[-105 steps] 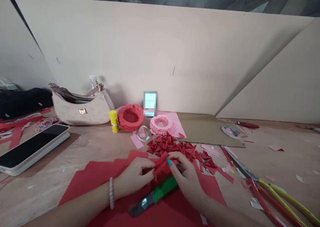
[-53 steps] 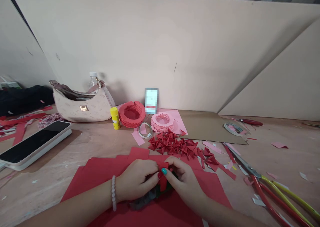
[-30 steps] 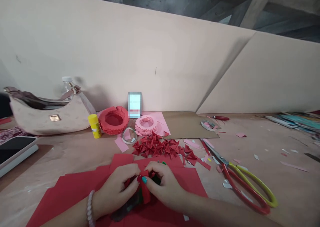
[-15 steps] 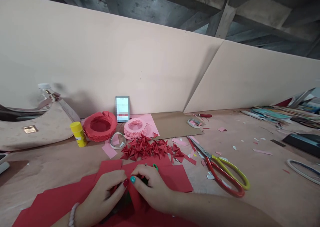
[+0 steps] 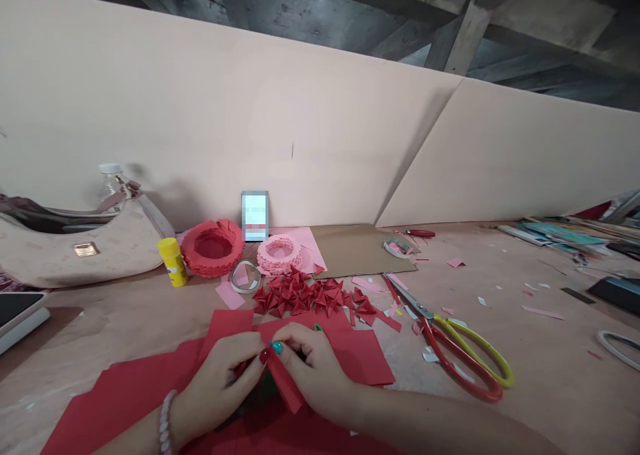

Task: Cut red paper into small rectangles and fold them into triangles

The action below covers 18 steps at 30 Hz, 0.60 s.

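Between my two hands is a folded strip of red paper (image 5: 287, 385), its long end hanging down toward me. My left hand (image 5: 225, 375), with a beaded bracelet at the wrist, pinches its upper end between thumb and finger. Right beside it, my right hand (image 5: 313, 371) pinches the same end, thumb close to the other thumb. Red paper sheets (image 5: 145, 391) lie spread under both hands. Just beyond them is a pile of small folded red paper pieces (image 5: 305, 295). Part of something green shows behind my right hand; its kind is hidden.
Red-and-yellow-handled scissors (image 5: 460, 348) lie to the right among paper scraps. Behind the pile are a red paper ring (image 5: 213, 268), a pink paper ring (image 5: 280, 258), a tape roll (image 5: 245, 278), a yellow glue stick (image 5: 173, 261), a propped phone (image 5: 255, 216) and cardboard (image 5: 355, 251). A handbag (image 5: 115, 251) stands left.
The view has shifted left, so everything sits further right. The paper strip's loose end now shows more plainly, slanting to the right below the fingers. Both hands keep their pinch.
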{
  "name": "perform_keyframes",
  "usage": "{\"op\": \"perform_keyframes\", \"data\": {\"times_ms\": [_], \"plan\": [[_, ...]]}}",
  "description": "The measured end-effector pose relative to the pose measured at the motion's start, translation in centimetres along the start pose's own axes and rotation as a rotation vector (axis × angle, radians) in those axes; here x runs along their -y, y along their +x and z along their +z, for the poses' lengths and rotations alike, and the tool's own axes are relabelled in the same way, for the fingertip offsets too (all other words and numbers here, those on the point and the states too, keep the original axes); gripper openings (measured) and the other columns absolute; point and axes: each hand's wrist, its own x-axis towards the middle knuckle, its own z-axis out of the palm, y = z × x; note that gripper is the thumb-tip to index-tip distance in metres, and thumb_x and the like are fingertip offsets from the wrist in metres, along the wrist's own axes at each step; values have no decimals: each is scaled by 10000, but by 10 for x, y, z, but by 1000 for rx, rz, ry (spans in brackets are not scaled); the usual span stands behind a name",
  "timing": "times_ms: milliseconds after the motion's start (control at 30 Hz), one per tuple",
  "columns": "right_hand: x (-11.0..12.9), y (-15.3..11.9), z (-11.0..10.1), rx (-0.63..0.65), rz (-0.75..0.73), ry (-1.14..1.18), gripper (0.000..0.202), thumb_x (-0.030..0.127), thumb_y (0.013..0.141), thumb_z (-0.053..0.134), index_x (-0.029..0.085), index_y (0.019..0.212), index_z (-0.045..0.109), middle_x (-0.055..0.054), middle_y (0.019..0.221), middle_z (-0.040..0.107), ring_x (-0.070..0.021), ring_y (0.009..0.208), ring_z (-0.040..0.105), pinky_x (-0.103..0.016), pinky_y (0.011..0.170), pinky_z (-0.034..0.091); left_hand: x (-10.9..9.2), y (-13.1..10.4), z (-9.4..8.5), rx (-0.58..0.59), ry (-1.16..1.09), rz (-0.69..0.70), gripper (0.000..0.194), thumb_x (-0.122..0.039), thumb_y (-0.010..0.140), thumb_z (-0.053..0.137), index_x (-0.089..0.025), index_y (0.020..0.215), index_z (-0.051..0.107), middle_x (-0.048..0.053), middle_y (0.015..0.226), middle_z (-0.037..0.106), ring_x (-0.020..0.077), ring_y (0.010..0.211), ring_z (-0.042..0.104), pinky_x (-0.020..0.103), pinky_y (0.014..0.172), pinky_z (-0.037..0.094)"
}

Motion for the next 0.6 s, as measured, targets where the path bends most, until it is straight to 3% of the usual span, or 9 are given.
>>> {"op": "perform_keyframes", "data": {"times_ms": [333, 600], "plan": [[4, 1, -1, -25, -9, -54, 163, 237, 828, 434, 176, 756, 567, -13, 727, 572, -123, 690, 521, -224, 649, 422, 0, 0, 1, 46, 61, -27, 270, -177, 823, 327, -156, 561, 389, -14, 545, 451, 89, 519, 399, 172, 500, 330], [-3, 2, -1, -3, 32, 9, 143, 242, 827, 433, 185, 827, 565, -10, 757, 571, -125, 708, 529, -220, 647, 420, 0, 1, 0, -3, 5, -49, 250, -176, 830, 342, -149, 608, 455, -1, 585, 508, 95, 547, 435, 178, 532, 355]]}}
